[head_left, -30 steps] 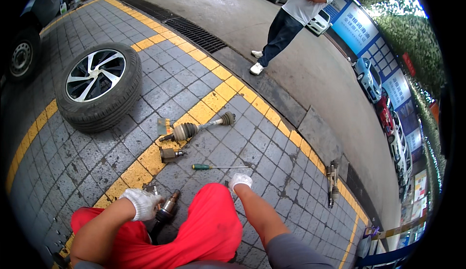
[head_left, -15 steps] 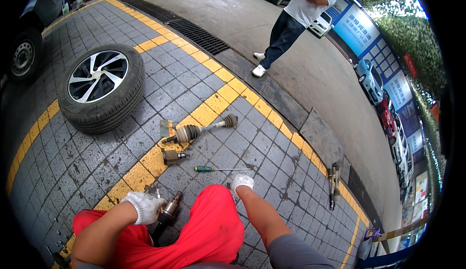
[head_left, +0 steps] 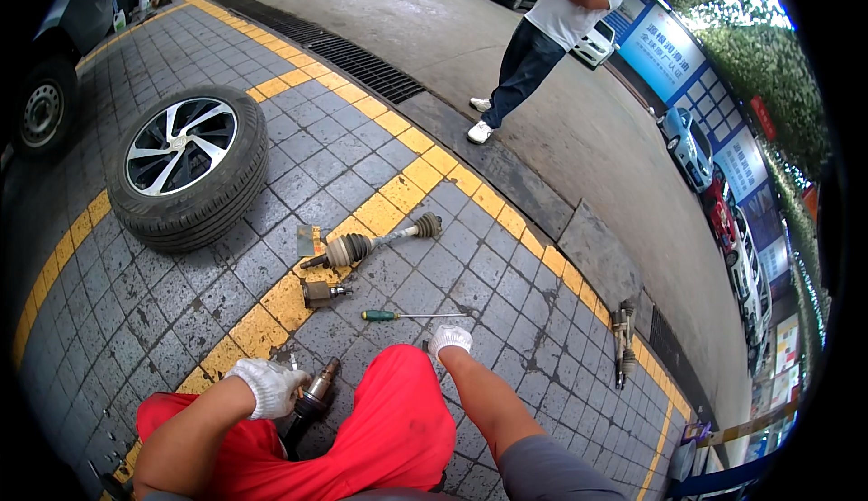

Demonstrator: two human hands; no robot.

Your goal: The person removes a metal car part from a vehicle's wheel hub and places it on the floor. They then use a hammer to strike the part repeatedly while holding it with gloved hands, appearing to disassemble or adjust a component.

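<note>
My left hand [head_left: 269, 388], in a white knit glove, has its fingers curled beside the metal joint of a drive axle [head_left: 316, 391] lying between my legs. A small pale slim piece shows by the fingertips; what they grip is hidden. Beyond my right knee, my right hand [head_left: 450, 340], gloved too, looks closed, its fingers largely out of sight; a dark bit shows at its left. Just past it lies a screwdriver [head_left: 384, 315] with a green handle. A loose joint housing [head_left: 318, 294] and another drive axle [head_left: 357, 249] with ribbed boots rest farther off.
A wheel with its tire [head_left: 194, 166] lies flat at the left, near a parked vehicle [head_left: 47, 94]. More axle shafts [head_left: 623, 343] are on the tiles at the right. A person [head_left: 551, 40] stands with folded arms beyond the drain grate [head_left: 362, 65].
The view has shifted very slightly. Both hands, the axle parts and the screwdriver look the same as before.
</note>
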